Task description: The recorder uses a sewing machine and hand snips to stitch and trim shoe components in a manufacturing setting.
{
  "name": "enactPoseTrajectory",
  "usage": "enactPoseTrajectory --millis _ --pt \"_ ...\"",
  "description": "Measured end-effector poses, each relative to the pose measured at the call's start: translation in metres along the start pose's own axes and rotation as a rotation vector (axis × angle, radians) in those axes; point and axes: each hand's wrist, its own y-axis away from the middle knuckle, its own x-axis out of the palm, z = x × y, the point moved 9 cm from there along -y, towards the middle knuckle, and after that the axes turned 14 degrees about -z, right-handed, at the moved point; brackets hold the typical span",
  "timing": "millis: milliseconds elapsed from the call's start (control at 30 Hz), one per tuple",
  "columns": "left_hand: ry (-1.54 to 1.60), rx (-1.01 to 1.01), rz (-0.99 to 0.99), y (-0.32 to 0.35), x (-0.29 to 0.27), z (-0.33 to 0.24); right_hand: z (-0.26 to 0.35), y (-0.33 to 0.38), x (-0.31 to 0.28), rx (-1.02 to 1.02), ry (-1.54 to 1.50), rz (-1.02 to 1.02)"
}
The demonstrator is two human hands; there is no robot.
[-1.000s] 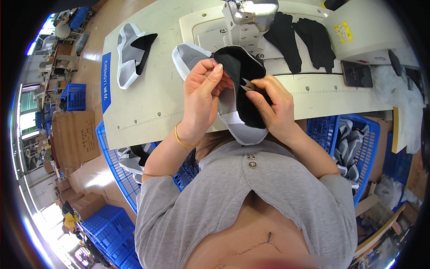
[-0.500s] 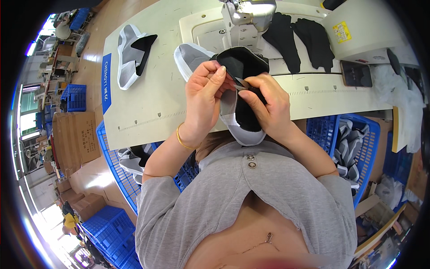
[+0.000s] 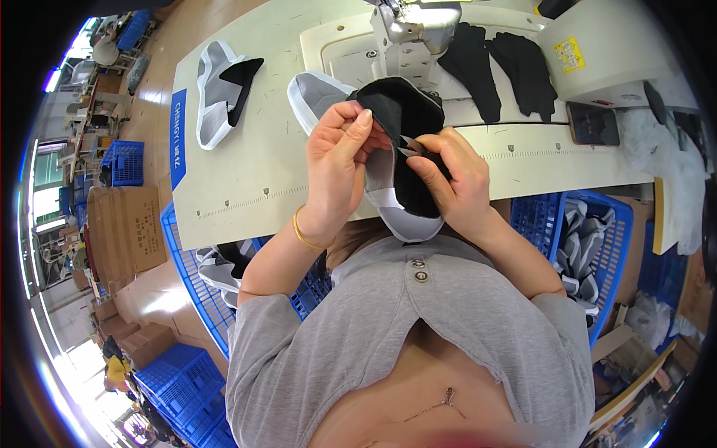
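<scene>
Pinched in my left hand (image 3: 337, 160) is the black fabric edge of a grey, white and black shoe upper (image 3: 317, 93), held up over the table's near edge. The fingers of my right hand (image 3: 457, 175) are closed around small silver thread snips (image 3: 408, 148). Their pointed blades sit right at the black edge, close to my left fingertips; most of the tool is hidden in my palm. The rounded grey end of the upper hangs toward my body. Just beyond my hands is the metal head of a sewing machine (image 3: 414, 30).
Another shoe upper (image 3: 216, 112) lies on the table at the left. Black fabric pieces (image 3: 474, 71) and a phone (image 3: 594, 124) are to the right of the machine head. Blue baskets (image 3: 616, 254) with more uppers stand below the table on both sides.
My right hand has shifted slightly right, and the snips' blades now show apart at the black edge. The upper has tilted a little; my left hand stays almost in place.
</scene>
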Motion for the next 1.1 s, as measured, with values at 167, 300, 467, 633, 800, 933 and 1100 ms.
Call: enactPoseTrajectory --millis 167,300,467,633,800,933,1100 --pt "0.005 -0.001 0.000 0.002 0.001 0.001 0.001 -0.001 0.003 -0.005 -0.001 -0.009" --pt "0.011 0.002 -0.002 0.003 0.000 0.003 0.001 -0.002 0.005 -0.005 -0.005 -0.021" --pt "-0.024 -0.006 -0.027 0.004 0.000 0.006 0.007 -0.003 0.004 -0.059 0.002 -0.050" --pt "-0.038 0.008 -0.028 0.008 -0.002 0.001 0.004 -0.005 -0.001 0.021 -0.028 -0.056" --pt "0.080 0.159 -0.409 0.019 -0.082 -0.049 0.008 -0.002 -0.020 0.044 -0.137 -0.127" --pt "-0.074 0.547 -0.806 0.079 -0.219 -0.156 -0.008 0.011 -0.011 0.163 -0.247 -0.090" --pt "-0.806 1.191 -1.207 0.231 -0.297 -0.291 -0.014 0.022 0.009 0.215 -0.281 -0.012"
